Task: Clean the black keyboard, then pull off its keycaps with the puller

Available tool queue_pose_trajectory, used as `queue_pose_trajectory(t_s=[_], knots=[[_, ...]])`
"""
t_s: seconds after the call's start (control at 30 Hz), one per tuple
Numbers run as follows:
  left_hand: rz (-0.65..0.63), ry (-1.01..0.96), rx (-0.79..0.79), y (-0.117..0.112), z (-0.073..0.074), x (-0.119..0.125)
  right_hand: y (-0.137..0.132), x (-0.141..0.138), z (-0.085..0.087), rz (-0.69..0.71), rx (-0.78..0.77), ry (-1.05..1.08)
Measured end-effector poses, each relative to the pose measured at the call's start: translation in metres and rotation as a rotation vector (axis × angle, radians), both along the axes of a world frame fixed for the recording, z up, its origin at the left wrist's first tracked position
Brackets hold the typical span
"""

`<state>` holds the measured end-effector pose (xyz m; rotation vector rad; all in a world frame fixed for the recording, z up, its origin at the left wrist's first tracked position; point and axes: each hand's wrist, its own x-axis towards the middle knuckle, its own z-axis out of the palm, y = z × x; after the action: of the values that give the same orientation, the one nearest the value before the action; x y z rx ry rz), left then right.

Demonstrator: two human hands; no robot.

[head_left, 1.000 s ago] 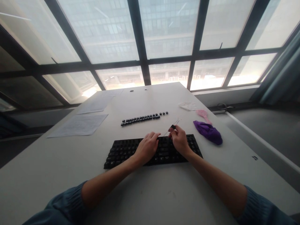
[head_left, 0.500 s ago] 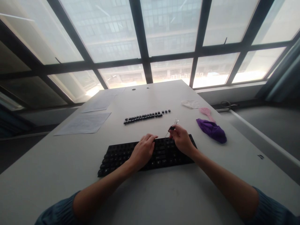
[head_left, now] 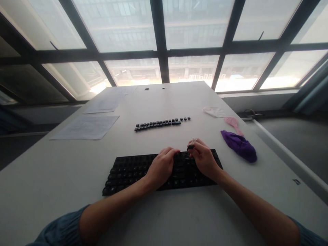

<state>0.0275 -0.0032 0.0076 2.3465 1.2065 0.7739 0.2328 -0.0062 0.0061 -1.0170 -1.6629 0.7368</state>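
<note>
A black keyboard [head_left: 133,171] lies across the white table in front of me. My left hand [head_left: 162,165] rests over its middle, fingers stretched to the right near the back edge. Above the keyboard's right part, my right hand [head_left: 202,157] pinches a keycap puller [head_left: 191,147] with a black grip and thin wire loops. One wire end points down at the keys; whether it touches one I cannot tell. Behind the keyboard, several loose black keycaps [head_left: 159,124] stand in two rows.
On the right lie a purple cloth pouch [head_left: 239,146], a pink hairbrush [head_left: 232,121] and a crumpled clear plastic bag [head_left: 214,111]. Sheets of paper [head_left: 85,127] lie at the left. The table's right edge runs beyond the pouch, and windows stand behind the table.
My right hand has lowered the puller toward the keyboard and turned it, so its wires sit lower. The left hand stays on the keyboard. The whole view has shifted slightly.
</note>
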Motion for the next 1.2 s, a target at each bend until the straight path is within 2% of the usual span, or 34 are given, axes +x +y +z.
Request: queue_pose_trajectory(t_s=[0.33, 0.77, 0.97, 1.2], knots=[[0.028, -0.090, -0.073, 0.001, 0.000, -0.001, -0.001, 0.000, 0.000, 0.011, 0.001, -0.058], [0.032, -0.104, -0.098, 0.000, 0.001, -0.001, -0.003, 0.002, -0.002, 0.115, -0.016, -0.142], [-0.019, 0.033, -0.049, -0.001, 0.008, 0.001, -0.004, 0.002, -0.003, 0.083, -0.007, -0.109], [-0.061, 0.260, -0.046, 0.006, 0.017, 0.028, -0.002, 0.002, -0.004, 0.053, 0.013, -0.098]])
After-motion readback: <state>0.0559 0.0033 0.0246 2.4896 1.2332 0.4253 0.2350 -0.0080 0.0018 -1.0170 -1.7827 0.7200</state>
